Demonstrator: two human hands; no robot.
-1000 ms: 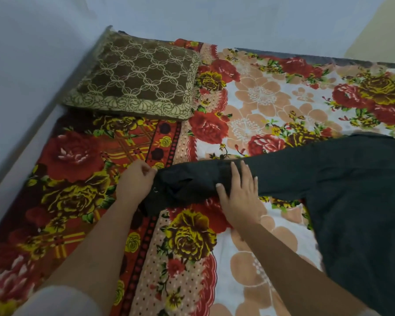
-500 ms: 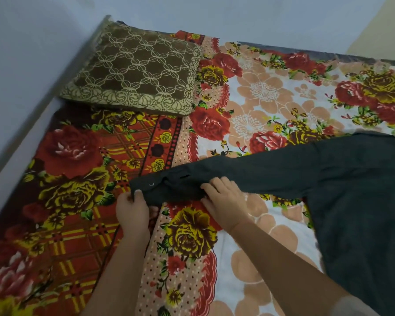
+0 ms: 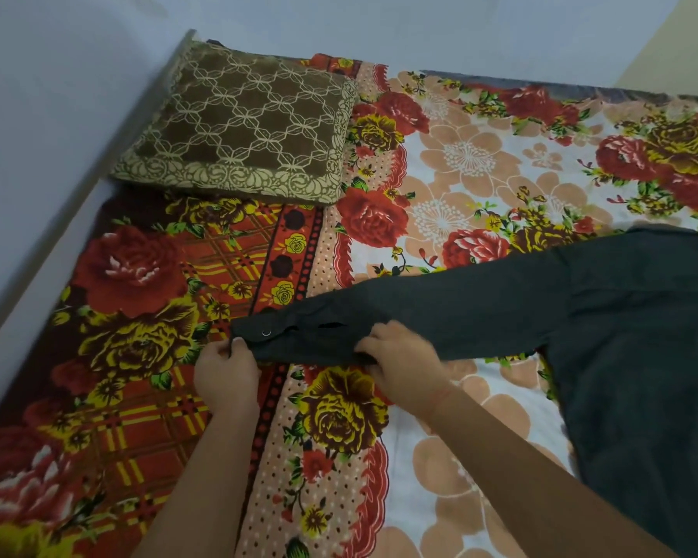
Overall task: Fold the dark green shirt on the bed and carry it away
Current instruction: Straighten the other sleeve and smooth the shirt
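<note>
The dark green shirt (image 3: 637, 356) lies spread on the bed at the right, its body running off the right edge of view. One long sleeve stretches left across the flowered bedsheet (image 3: 460, 187). My left hand (image 3: 226, 372) pinches the cuff end of that sleeve, close to a small metal snap. My right hand (image 3: 403, 360) grips the sleeve's near edge a short way to the right, fingers curled over the cloth. Both forearms reach in from the bottom.
A brown patterned pillow (image 3: 238, 122) lies at the bed's far left corner. A pale wall (image 3: 37, 134) runs along the left side and behind the bed. The bed's left edge (image 3: 29, 283) shows as a pale strip.
My left hand has come from the far side of the cuff to its near edge. My right hand was flat on the sleeve and now has its fingers curled on it.
</note>
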